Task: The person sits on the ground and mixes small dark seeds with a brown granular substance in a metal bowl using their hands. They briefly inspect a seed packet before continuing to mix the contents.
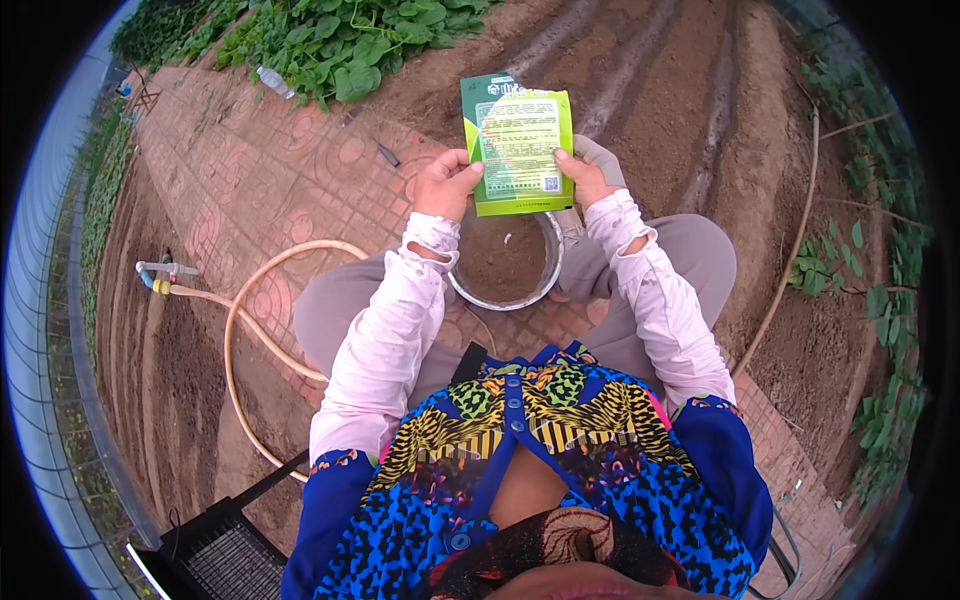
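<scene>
My left hand [444,184] and my right hand [585,177] hold a green and yellow printed packet [519,150] by its two side edges, thumbs on the near face. The packet bears small writing and a printed code. Beneath it, between my bent legs, stands a round metal basin [504,304] with brown soil [499,262] inside and a small pale bit on the soil. The packet hides the basin's far rim.
A tan hose [229,352] loops on the red paving [225,187] at left, ending in a valve fitting [161,286]. A plastic bottle [274,82] lies by leafy plants [360,52]. A black slatted crate [232,555] stands lower left; furrowed soil [637,97] lies ahead.
</scene>
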The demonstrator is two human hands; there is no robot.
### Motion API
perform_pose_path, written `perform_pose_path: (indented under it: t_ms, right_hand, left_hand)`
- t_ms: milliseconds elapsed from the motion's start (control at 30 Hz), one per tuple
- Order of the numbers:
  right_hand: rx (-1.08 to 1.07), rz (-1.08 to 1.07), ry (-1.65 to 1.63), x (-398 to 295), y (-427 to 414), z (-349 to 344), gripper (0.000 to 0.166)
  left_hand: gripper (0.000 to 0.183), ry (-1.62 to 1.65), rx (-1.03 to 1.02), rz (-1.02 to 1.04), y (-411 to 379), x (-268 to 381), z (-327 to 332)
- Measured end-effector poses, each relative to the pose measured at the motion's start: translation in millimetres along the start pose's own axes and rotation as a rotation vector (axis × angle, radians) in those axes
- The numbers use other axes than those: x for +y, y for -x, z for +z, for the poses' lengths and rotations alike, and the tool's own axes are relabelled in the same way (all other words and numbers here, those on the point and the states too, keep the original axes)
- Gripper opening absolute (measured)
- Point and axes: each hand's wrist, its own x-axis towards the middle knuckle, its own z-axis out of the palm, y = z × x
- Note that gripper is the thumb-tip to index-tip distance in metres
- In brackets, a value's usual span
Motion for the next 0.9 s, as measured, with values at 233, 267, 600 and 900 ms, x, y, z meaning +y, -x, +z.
perform_pose_path:
  t_ms: [233, 267, 600, 900]
  right_hand:
    - [-0.008, 0.043, 0.021, 1.4, 0.4, -4.1, 0.028]
    - [-0.009, 0.052, 0.005, 1.9, 0.2, -4.1, 0.028]
    - [-0.018, 0.098, -0.074, 15.7, -4.8, -8.0, 0.030]
    - [-0.069, 0.127, -0.037, 19.4, -7.0, -14.4, 0.031]
  left_hand:
    - [0.012, 0.015, 0.003, -0.017, 0.5, 0.6, 2.9]
    - [0.012, 0.006, -0.002, -0.018, -0.6, -0.5, 1.6]
    - [0.011, -0.008, -0.009, 0.017, -5.4, -9.9, -3.2]
    - [0.013, 0.001, 0.065, 0.002, -4.4, -7.8, 1.2]
